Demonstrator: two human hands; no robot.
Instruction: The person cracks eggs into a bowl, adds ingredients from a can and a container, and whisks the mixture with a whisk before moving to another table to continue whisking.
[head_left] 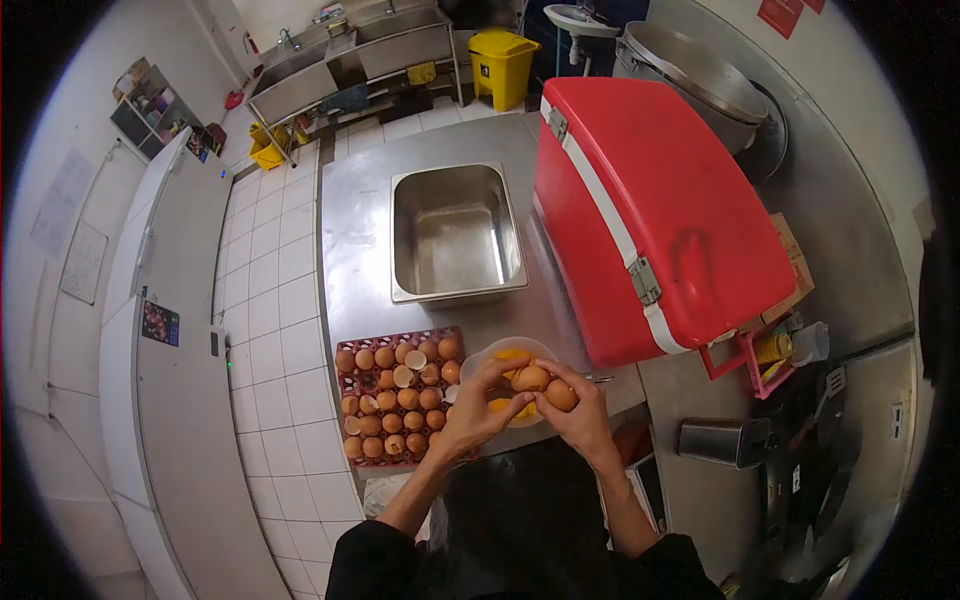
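Note:
Two brown eggs are between my hands, above a bowl (480,362) with orange-yellow yolk in it. The fingers and thumb of my left hand (482,408) close around one egg (530,378). My right hand (583,420) holds a second egg (561,395), its fingertips meeting the first egg as well. Left of the bowl lies a reddish egg tray (400,334) filled with brown eggs and shells, some of them broken open. A white-edged half shell (404,376) rests on top of the others there.
Beyond the tray stands a deep steel pan (458,290) on the steel table (355,240). A large red cooler box (660,200) takes up the right side. Past it are a pink basket (765,375) and a metal container (725,440). White freezers (180,400) line the left.

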